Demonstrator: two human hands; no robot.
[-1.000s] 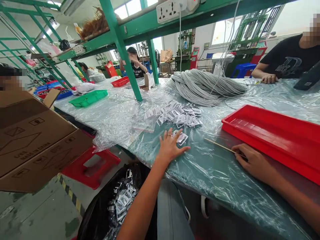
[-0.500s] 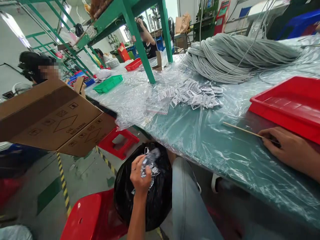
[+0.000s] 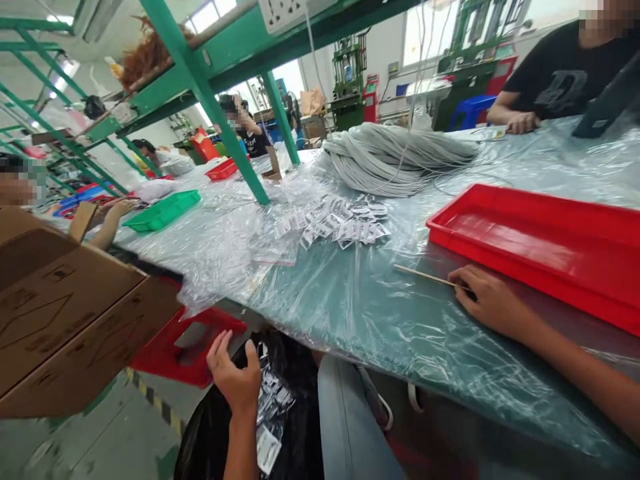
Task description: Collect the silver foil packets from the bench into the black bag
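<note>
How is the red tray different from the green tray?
The red tray lies close by, beside the right hand; the green tray sits farther off, near another person's hand. The red tray looks bigger and long; the green tray looks small, though distance may add to that. Both are shallow, rectangular, and rest on the plastic-covered table.

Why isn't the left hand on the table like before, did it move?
Yes. The left hand went off the table edge, down over the black bag.
</note>
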